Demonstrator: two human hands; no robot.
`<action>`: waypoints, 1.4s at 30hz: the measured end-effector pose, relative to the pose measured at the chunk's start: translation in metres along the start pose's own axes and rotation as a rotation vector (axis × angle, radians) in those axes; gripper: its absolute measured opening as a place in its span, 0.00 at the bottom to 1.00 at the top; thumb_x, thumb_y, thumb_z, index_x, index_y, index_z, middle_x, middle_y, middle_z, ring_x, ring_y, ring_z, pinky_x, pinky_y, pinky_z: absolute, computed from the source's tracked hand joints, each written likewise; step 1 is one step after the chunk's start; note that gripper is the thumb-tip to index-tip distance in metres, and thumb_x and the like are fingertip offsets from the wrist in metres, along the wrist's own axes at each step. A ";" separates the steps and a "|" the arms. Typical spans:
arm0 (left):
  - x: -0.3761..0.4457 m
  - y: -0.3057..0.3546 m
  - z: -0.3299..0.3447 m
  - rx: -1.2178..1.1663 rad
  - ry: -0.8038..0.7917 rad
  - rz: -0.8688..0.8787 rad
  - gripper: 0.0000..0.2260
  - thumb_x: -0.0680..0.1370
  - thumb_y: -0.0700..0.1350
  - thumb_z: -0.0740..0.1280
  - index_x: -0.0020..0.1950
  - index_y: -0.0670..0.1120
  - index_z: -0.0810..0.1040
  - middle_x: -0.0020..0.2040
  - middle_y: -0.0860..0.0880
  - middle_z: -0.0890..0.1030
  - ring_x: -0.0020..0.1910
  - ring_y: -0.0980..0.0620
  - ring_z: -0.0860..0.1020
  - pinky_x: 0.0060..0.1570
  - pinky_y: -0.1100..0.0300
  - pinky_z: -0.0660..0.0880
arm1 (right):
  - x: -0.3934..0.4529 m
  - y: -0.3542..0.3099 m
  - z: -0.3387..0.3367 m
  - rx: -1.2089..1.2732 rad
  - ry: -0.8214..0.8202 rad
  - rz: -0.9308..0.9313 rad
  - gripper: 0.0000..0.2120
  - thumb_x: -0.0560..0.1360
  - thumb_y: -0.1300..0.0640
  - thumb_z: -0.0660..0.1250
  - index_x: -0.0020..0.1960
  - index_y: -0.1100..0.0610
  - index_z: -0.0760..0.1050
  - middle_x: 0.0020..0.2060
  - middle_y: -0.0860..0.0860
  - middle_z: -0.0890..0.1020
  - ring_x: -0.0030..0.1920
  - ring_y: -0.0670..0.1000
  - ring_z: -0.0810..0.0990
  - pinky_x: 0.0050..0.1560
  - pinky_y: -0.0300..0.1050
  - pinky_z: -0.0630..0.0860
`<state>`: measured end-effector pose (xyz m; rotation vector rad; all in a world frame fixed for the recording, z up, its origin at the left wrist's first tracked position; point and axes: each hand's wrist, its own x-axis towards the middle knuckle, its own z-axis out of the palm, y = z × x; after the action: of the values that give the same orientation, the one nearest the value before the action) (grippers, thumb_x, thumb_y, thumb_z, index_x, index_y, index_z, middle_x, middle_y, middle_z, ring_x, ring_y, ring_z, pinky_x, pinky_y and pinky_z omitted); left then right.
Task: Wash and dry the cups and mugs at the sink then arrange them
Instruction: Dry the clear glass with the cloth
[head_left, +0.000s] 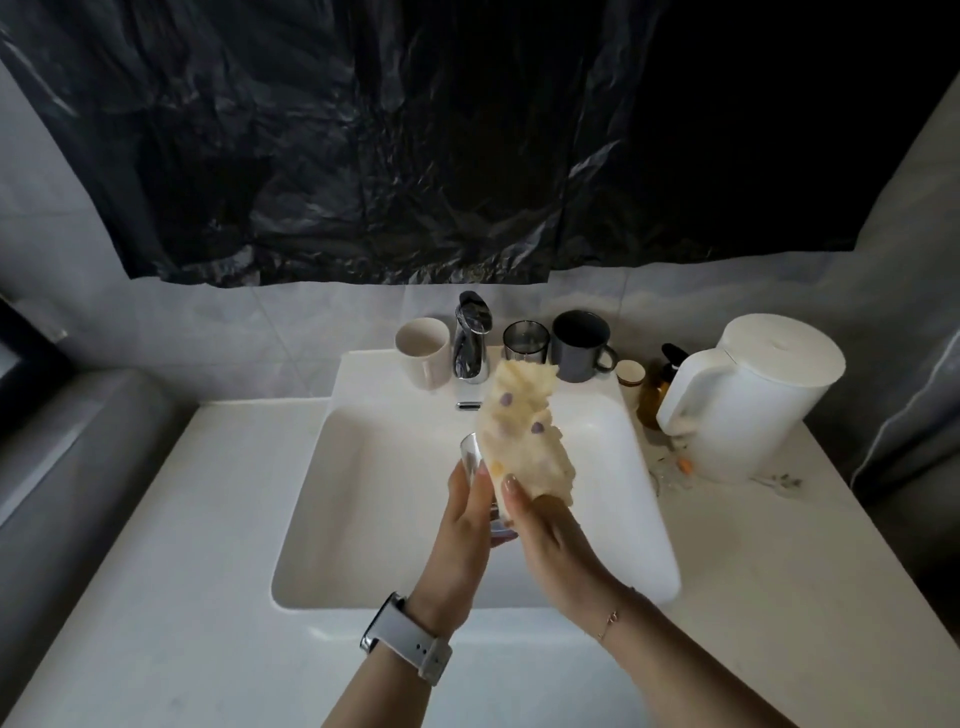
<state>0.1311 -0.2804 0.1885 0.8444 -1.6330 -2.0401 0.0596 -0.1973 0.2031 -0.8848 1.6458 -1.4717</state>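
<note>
Over the white sink (363, 519), my left hand (462, 525) grips a clear glass (472, 457), tilted with its mouth pointing away from me. My right hand (550, 530) holds a cream cloth (524, 431) with purple dots, bunched against the glass's right side. On the back ledge a white mug (423, 351) stands left of the chrome tap (471, 338). A smoky glass tumbler (525, 340) and a dark grey mug (582, 345) stand to the tap's right.
A white electric kettle (748, 400) stands on the counter right of the sink, with an amber bottle (653, 395) and a small jar (630, 373) beside it. Crumbs lie near the kettle's base. Black plastic sheeting (415, 145) covers the wall above.
</note>
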 end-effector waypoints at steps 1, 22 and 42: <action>-0.002 -0.001 0.002 -0.020 0.009 -0.003 0.17 0.83 0.59 0.55 0.70 0.56 0.68 0.65 0.49 0.77 0.58 0.51 0.82 0.59 0.47 0.78 | 0.000 0.001 -0.002 -0.002 -0.002 0.017 0.10 0.80 0.46 0.53 0.49 0.40 0.73 0.49 0.40 0.80 0.53 0.31 0.77 0.59 0.35 0.73; -0.008 -0.010 0.005 0.075 0.064 0.088 0.15 0.84 0.47 0.55 0.71 0.55 0.63 0.56 0.58 0.81 0.57 0.60 0.80 0.59 0.60 0.77 | 0.036 0.024 -0.013 0.515 0.153 0.421 0.24 0.81 0.40 0.52 0.60 0.56 0.78 0.51 0.58 0.84 0.53 0.57 0.83 0.56 0.52 0.78; 0.015 -0.013 0.014 0.144 0.293 0.020 0.12 0.79 0.57 0.64 0.57 0.53 0.68 0.44 0.46 0.84 0.37 0.50 0.83 0.38 0.54 0.79 | 0.032 0.026 -0.019 0.559 0.158 0.447 0.30 0.76 0.32 0.52 0.62 0.53 0.76 0.50 0.49 0.84 0.52 0.50 0.83 0.45 0.46 0.79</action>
<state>0.1112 -0.2762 0.1743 1.1140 -1.6262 -1.7052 0.0272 -0.2129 0.1760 -0.0862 1.3129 -1.5767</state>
